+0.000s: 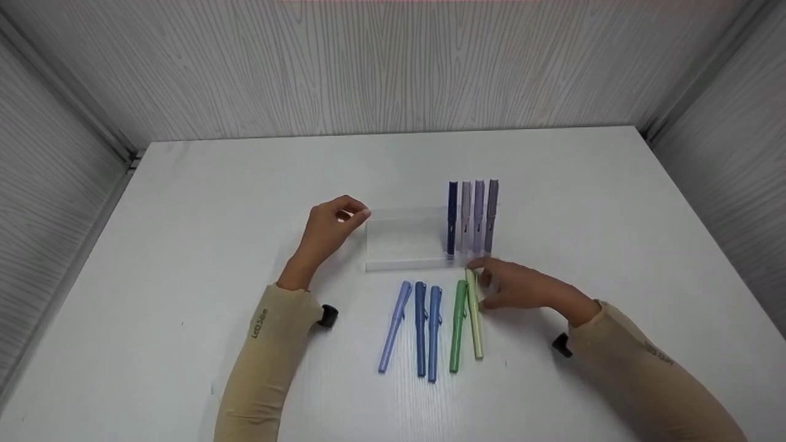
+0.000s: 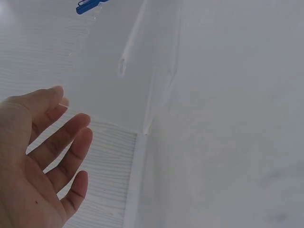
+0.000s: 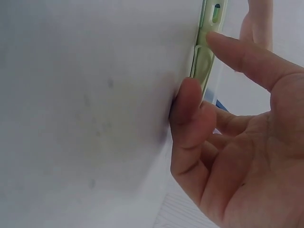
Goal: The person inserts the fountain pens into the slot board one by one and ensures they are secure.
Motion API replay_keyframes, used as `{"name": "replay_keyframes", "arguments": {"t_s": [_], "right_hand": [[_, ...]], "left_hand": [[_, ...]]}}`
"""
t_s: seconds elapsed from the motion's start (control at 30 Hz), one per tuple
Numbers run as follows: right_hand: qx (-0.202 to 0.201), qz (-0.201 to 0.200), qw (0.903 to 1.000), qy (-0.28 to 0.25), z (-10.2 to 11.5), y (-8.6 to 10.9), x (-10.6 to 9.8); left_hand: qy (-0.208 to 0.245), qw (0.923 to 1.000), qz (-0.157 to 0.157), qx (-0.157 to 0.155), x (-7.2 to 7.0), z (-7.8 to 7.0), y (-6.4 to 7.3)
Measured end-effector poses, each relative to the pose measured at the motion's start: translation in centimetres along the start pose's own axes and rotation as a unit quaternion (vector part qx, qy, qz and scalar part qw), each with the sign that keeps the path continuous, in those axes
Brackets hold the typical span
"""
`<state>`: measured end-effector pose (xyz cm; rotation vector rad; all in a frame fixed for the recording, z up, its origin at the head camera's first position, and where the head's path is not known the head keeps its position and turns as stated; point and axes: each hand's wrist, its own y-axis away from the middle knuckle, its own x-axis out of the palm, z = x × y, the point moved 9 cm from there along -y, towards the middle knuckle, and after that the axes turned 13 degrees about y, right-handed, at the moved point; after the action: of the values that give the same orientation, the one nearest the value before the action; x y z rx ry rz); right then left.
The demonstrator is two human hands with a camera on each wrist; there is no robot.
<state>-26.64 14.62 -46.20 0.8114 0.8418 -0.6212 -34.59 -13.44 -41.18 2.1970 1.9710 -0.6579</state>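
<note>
At the left end of a clear plastic pen rack (image 1: 405, 264), my left hand (image 1: 334, 224) pinches the upper corner between thumb and fingertip; the left wrist view shows the same hand (image 2: 47, 142) on the sheet's edge. In the rack's right part, one navy pen (image 1: 452, 215) and several purple pens (image 1: 479, 215) stand upright. My right hand (image 1: 522, 283) is at the cap end of a light green pen (image 1: 474, 325) lying on the table. Up close, thumb and curled fingers of that hand (image 3: 247, 128) grip the pen (image 3: 204, 61) near its clip.
A green pen (image 1: 457, 328) lies left of the light green one, partly touching it at the top. Further left lie two blue pens (image 1: 420, 331) and a periwinkle pen (image 1: 393, 331). The white table (image 1: 184, 245) is bounded by wood-grain panels (image 1: 393, 67) behind and at the sides.
</note>
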Motion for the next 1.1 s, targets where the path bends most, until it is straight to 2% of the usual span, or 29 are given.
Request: {"name": "replay_keyframes", "arguments": {"t_s": [0.27,0.5,0.7,0.97,1.1], "right_hand": [[0.009,-0.001,0.9999,0.005,-0.2,0.0,0.2],[-0.007,-0.002,0.9998,0.016,0.5,0.0,0.0],[-0.031,-0.021,0.9992,0.013,0.8,0.2,-0.2],[-0.034,-0.015,0.9983,-0.045,0.9,0.2,-0.2],[-0.051,-0.013,0.995,-0.084,1.0,0.2,-0.4]], "left_hand": [[0.005,0.9997,0.001,0.023,0.1,-0.4,0.1],[0.009,0.9997,0.001,0.024,-0.3,-0.3,0.1],[0.007,0.9999,0.0,0.01,-0.5,0.2,0.2],[0.006,0.9999,0.003,0.008,-0.8,0.4,0.4],[0.0,0.9999,-0.003,0.01,-0.9,0.4,0.3]]}}
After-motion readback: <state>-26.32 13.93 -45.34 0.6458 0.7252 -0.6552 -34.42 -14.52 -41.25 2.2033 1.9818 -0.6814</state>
